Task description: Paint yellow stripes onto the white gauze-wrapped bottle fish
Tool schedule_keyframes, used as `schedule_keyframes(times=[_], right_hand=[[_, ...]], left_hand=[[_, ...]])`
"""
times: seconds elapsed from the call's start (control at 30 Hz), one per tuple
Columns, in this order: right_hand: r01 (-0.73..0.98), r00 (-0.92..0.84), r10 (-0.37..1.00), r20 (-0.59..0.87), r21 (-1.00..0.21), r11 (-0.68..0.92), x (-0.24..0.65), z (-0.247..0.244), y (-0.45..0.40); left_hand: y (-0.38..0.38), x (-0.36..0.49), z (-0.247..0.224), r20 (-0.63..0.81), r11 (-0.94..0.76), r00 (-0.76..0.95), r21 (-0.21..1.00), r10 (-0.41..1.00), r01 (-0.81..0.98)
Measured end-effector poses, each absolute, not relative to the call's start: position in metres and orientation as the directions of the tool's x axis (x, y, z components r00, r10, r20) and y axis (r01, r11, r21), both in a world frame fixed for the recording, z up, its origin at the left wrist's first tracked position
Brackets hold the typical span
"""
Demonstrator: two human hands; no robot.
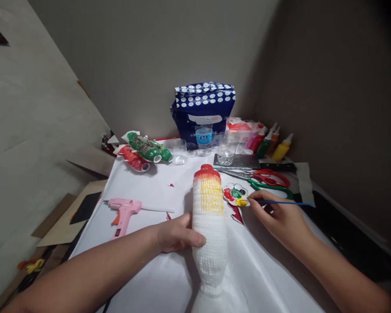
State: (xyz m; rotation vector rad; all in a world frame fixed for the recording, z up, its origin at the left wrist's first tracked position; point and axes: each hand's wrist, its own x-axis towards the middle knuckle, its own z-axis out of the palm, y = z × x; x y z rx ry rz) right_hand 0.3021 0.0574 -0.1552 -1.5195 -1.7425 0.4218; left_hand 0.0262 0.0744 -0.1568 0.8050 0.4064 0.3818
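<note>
Left hand [181,234]: clamped on white bottle [211,226], from its left.
Right hand [278,215]: pinched blue brush [286,202].
Near end: ran out of view.

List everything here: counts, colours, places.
Bottle form: one, white, red top, centre
Paintbrush: one, blue, right
Palette: one, white, beside form
Glue gun: one, pink, left
Scissors: two, red and green handles, right
Paint bottles: at least four, mixed, back
Fish crafts: several, green, red, back
Bag: one, blue, back
Cups: several, clear, back
Cardboard: several, brown, left
Scraps: several, red, table
Cloth: one, white, tabletop
Left hand: one, on form
Right hand: one, on paintbrush
</note>
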Motion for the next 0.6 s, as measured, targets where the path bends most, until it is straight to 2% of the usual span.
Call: schedule_keyframes(times=[0.23, 0.37, 0.4, 0.5, 0.6], right_hand=[[0.574, 0.287, 0.888, 0.359, -0.807, 0.141, 0.285, -0.105, 0.026], [0.605, 0.222, 0.825, 0.521, -0.736, 0.302, 0.262, -0.080, -0.007], [0.620, 0.146, 0.823, 0.549, -0.699, 0.356, 0.257, -0.079, -0.011], [0.635, 0.008, 0.817, 0.577, -0.634, 0.442, 0.249, -0.082, -0.014], [0.614, 0.016, 0.819, 0.573, -0.653, 0.444, 0.247, -0.089, -0.009]], left_hand=[[0.072, 0.029, -0.155, -0.176, 0.580, 0.842, 0.793, 0.510, -0.186], [0.072, 0.030, -0.158, -0.186, 0.522, 0.828, 0.841, 0.529, -0.145], [0.072, 0.030, -0.158, -0.188, 0.512, 0.830, 0.849, 0.525, -0.130], [0.072, 0.030, -0.156, -0.185, 0.481, 0.843, 0.871, 0.506, -0.098], [0.073, 0.031, -0.156, -0.159, 0.435, 0.854, 0.896, 0.496, -0.086]])
